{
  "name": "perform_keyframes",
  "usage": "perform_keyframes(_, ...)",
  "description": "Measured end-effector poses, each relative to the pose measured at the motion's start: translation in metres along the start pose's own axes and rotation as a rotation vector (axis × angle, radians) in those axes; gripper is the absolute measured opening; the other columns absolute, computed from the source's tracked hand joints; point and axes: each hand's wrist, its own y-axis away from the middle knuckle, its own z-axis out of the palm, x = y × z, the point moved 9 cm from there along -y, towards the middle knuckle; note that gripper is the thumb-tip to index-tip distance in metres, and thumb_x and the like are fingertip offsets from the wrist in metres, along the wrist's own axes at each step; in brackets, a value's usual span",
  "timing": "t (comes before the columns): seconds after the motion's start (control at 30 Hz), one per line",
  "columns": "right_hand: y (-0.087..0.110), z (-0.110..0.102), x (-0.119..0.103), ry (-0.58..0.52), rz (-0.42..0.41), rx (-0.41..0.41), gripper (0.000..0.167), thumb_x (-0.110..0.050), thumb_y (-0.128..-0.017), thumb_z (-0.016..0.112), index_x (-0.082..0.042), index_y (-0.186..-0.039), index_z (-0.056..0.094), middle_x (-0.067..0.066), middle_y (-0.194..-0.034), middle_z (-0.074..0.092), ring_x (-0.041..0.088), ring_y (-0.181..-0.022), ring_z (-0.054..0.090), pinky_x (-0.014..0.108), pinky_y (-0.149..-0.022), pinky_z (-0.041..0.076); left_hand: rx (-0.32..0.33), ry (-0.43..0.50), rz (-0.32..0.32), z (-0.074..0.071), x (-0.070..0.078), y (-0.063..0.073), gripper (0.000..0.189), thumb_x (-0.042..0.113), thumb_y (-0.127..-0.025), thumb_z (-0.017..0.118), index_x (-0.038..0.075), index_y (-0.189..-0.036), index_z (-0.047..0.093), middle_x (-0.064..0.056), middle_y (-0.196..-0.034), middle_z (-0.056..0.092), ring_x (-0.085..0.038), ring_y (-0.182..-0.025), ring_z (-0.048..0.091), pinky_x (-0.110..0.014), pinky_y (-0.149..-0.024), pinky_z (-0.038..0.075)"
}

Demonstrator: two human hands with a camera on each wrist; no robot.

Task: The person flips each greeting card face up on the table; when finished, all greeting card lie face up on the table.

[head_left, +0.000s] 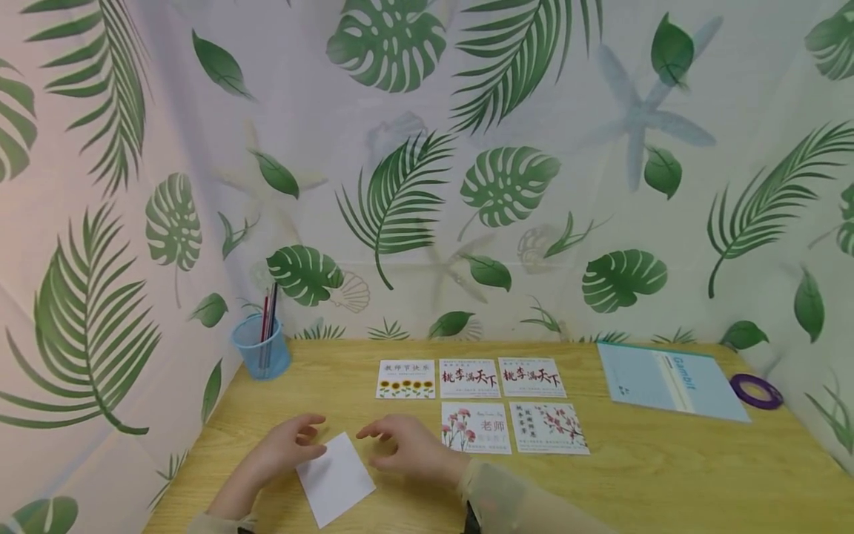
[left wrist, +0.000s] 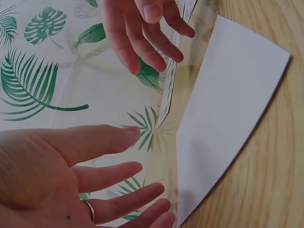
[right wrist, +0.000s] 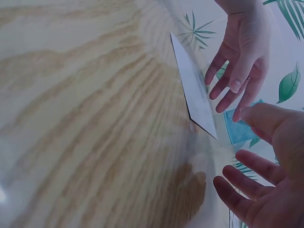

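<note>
A stack of white cards or paper (head_left: 336,480) lies at a slant on the wooden table, its blank face up. My left hand (head_left: 283,450) hovers at its left edge, fingers loosely spread; the left wrist view shows this hand (left wrist: 90,185) holding nothing, a ring on one finger. On the other side my right hand (head_left: 410,449) is held above the table near the stack's upper right edge, fingers relaxed and apart. In the right wrist view the right hand (right wrist: 270,175) faces the left one with nothing between them.
Several printed cards (head_left: 475,428) lie in two rows right of my right hand. A blue mesh pen cup (head_left: 262,356) stands at the back left. At the right are a light blue notebook (head_left: 674,382) and a purple tape roll (head_left: 756,391). Leaf-patterned curtains (head_left: 427,222) border the table.
</note>
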Motion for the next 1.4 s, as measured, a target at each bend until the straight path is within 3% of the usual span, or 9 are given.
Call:
perform_keyframes(0.23,0.004,0.007,-0.008,0.148,-0.032,-0.074,0.037,-0.023,-0.086,0.076,-0.022,-0.123,0.069,-0.002,-0.117,0.066,0.010,-0.109,0.058,0.024,-0.096,0.047,0.003,-0.031,0.008,-0.004,-0.003,0.001,0.052,0.013,-0.082,0.078,0.000,-0.129,0.060,-0.016,-0.114,0.067,-0.030,-0.101,0.064,-0.047,-0.086,0.056)
perform_keyframes(0.43,0.009,0.012,-0.017,0.285,-0.149,-0.115,0.039,-0.026,-0.084,0.077,-0.026,-0.121,0.070,-0.003,-0.117,0.065,0.008,-0.109,0.056,0.022,-0.097,0.046,0.007,-0.039,0.021,-0.005,-0.005,0.002,0.052,0.011,-0.081,0.079,0.000,-0.129,0.060,-0.015,-0.113,0.068,-0.027,-0.099,0.064,-0.044,-0.083,0.057)
perform_keyframes(0.67,0.015,0.025,-0.026,0.458,-0.320,-0.154,0.036,-0.033,-0.085,0.075,-0.029,-0.121,0.070,-0.003,-0.122,0.065,0.012,-0.115,0.055,0.025,-0.102,0.045,-0.009,-0.118,0.024,-0.002,-0.008,0.002,0.051,0.012,-0.080,0.080,0.001,-0.127,0.062,-0.010,-0.107,0.068,-0.023,-0.096,0.061,-0.045,-0.085,0.053)
perform_keyframes(1.13,0.017,0.038,-0.035,0.534,-0.459,-0.165,0.033,-0.032,-0.089,0.072,-0.023,-0.121,0.069,-0.006,-0.119,0.069,0.007,-0.115,0.060,0.019,-0.102,0.045,-0.020,-0.116,0.024,0.002,-0.011,0.004,0.049,0.011,-0.079,0.080,0.000,-0.124,0.063,-0.009,-0.102,0.066,-0.022,-0.094,0.059,-0.045,-0.085,0.052)
perform_keyframes(1.4,0.018,0.039,-0.036,0.579,-0.487,-0.176,0.031,-0.031,-0.091,0.071,-0.022,-0.121,0.068,-0.010,-0.114,0.070,0.004,-0.110,0.061,0.014,-0.098,0.045,-0.023,-0.097,0.026,0.005,-0.012,0.005,0.047,0.011,-0.080,0.080,0.000,-0.123,0.064,-0.008,-0.101,0.066,-0.021,-0.093,0.060,-0.044,-0.086,0.053)
